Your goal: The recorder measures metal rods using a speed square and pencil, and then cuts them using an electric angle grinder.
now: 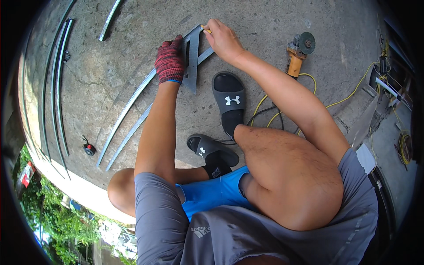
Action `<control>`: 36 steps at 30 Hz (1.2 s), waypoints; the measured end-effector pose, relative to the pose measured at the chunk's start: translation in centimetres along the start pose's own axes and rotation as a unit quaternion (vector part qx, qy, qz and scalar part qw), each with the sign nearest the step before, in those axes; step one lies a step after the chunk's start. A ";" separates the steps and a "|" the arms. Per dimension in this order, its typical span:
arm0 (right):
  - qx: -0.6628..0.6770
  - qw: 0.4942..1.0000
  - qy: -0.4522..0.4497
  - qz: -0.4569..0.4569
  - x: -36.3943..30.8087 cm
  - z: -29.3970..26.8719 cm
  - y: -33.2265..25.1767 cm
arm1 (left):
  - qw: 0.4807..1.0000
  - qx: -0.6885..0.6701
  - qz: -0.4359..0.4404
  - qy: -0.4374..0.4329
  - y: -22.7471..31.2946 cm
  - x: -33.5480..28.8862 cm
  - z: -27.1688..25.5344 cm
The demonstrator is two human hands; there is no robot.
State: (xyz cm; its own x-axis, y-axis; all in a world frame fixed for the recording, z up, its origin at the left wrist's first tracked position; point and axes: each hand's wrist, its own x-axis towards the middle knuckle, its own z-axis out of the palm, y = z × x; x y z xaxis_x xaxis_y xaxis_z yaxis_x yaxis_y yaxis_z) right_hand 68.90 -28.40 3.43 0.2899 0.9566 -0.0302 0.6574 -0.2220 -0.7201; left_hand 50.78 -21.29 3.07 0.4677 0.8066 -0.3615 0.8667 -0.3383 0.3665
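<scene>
My left hand (170, 61), in a red and black knitted glove, presses a grey metal speed square (192, 57) against a long metal bar (128, 108). Its fingers are closed round the square's edge and the bar, partly out of sight. My bare right hand (224, 43) pinches a thin yellow marking tool, likely a pencil (206, 30), whose tip is at the bar's far end by the square's corner. A second metal bar (132, 130) lies alongside on the concrete, passing under the square.
An orange angle grinder (296, 59) lies to the right, beside a yellow cord (340, 104). A tape measure (89, 149) rests at the left. Several metal lengths (55, 84) lie far left, and a short piece (108, 22) at the top. My sandalled feet (229, 101) stand near the bars.
</scene>
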 end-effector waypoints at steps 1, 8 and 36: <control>-0.002 1.000 0.007 -0.007 -0.1 0.0 0.0 | 1.000 0.004 0.001 -0.004 0.0 0.0 0.0; 0.021 0.995 -0.099 0.011 -3.1 0.0 -1.0 | 1.000 -0.021 0.009 0.016 -0.4 0.2 0.3; 0.089 0.968 0.052 0.227 -5.8 -5.6 3.6 | 0.985 -0.146 0.088 0.034 1.0 -5.0 2.9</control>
State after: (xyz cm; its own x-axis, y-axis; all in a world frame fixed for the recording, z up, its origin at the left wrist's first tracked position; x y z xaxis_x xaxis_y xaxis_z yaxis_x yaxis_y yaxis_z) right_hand 73.54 -35.78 4.89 0.5961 0.7413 -0.3084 0.3179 -0.5706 -0.7572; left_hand 49.79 -27.08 2.75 0.5859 0.7810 -0.2160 0.6816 -0.3308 0.6527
